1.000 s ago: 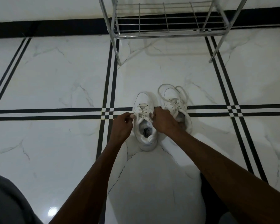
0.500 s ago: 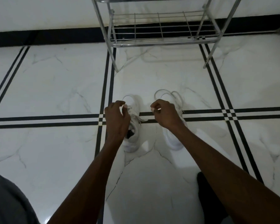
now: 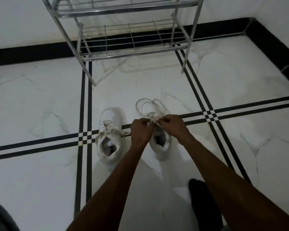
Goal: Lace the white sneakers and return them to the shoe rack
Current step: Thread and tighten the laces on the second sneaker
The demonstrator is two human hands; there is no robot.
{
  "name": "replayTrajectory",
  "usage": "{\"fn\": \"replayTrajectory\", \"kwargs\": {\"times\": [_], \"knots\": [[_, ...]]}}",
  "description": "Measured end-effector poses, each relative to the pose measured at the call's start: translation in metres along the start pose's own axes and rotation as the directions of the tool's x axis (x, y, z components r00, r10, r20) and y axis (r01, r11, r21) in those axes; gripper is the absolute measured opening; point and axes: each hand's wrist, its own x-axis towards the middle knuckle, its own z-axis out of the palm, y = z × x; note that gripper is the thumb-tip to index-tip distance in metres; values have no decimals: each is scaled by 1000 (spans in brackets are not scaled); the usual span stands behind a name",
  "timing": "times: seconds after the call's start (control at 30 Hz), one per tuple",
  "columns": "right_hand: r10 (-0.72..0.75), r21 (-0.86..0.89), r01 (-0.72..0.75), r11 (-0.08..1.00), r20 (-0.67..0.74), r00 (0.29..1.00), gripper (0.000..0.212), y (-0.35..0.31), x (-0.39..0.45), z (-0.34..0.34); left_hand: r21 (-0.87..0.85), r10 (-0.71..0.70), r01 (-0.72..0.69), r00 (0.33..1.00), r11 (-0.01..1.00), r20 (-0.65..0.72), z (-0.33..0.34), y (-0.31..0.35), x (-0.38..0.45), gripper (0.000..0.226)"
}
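Observation:
Two white sneakers stand side by side on the marble floor, toes pointing away from me. The left sneaker [image 3: 109, 140] has its lace threaded and nobody touches it. Over the right sneaker [image 3: 162, 144] my left hand [image 3: 140, 129] and my right hand [image 3: 173, 125] meet, each pinching a part of its white lace [image 3: 147, 105], whose loose loops lie beyond the toe. My hands hide the tongue and eyelets of that shoe. The metal shoe rack [image 3: 127, 49] stands beyond the shoes against the wall, both visible shelves bare.
White marble tiles with black double stripes cover the floor. A black skirting runs along the white wall and turns the corner at the right. My dark-socked foot [image 3: 202, 202] rests at the lower right; a grey-clad knee [image 3: 0, 217] shows at the lower left.
Both hands left the left sneaker and moved right onto the right sneaker's lace. The view tilted up, showing more of the rack.

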Motion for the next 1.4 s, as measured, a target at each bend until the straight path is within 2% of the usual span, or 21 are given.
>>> {"fn": "replayTrajectory", "kwargs": {"times": [0.1, 0.37, 0.5, 0.63, 0.73, 0.8, 0.87, 0.93, 1.0, 1.07, 1.13, 1.2, 1.23, 1.3, 1.4], "knots": [[-24, 111, 30, 993, -57, 998, 28, -2, 3, 8, -14, 18, -18, 1000, 1000, -17, -4, 1, 3, 23], [-77, 48, 86, 995, -172, 982, 13, 3, 0, 20, -25, 64, -66, 995, 997, -81, -19, -20, -9, 14], [-172, -59, 163, 985, -201, 964, 17, -4, -12, 35, 18, 66, -65, 992, 998, -109, -21, -23, -15, 9], [-142, -52, 134, 990, -219, 965, 17, -6, -19, 44, 30, 101, -97, 985, 995, -139, -21, -25, -25, 8], [-147, -63, 138, 988, -181, 972, 16, -9, -19, 43, 3, 68, -68, 990, 998, -126, -22, -31, -23, 11], [-96, 9, 97, 995, -111, 989, 19, -8, -14, 37, -65, 38, -43, 996, 997, -79, -26, -34, -21, 19], [-2, 205, 5, 979, -13, 1000, 17, -11, -9, 29, -208, -50, 41, 998, 977, -37, -33, -30, -21, 34], [64, 435, -60, 899, 5, 998, 11, -19, -4, 21, -376, -112, 97, 994, 922, -17, -42, -18, -18, 39], [89, 546, -64, 835, -20, 996, 11, -30, -2, 16, -422, -54, 46, 999, 906, -7, -54, -3, -12, 35], [-33, 433, 33, 901, -8, 999, 16, -41, -3, 13, -355, 87, -90, 996, 931, -27, -66, 11, -4, 31], [-211, 219, 171, 961, 175, 962, 19, -52, -8, 11, -252, 231, -228, 973, 941, -18, -76, 20, 4, 30], [-268, 106, 246, 963, 394, 879, 20, -62, -11, 4, -209, 260, -246, 965, 946, 42, -80, 20, 13, 30], [-284, 58, 288, 956, 438, 853, 25, -65, -9, 1, -219, 250, -227, 965, 949, 80, -81, 19, 15, 32], [-331, -33, 376, 926, 410, 850, 31, -66, -3, -7, -267, 225, -177, 961, 947, 160, -78, 12, 14, 41], [-374, -102, 423, 900, 318, 871, 35, -59, 3, -16, -296, 153, -75, 957, 952, 248, -68, 7, 3, 44]]}}
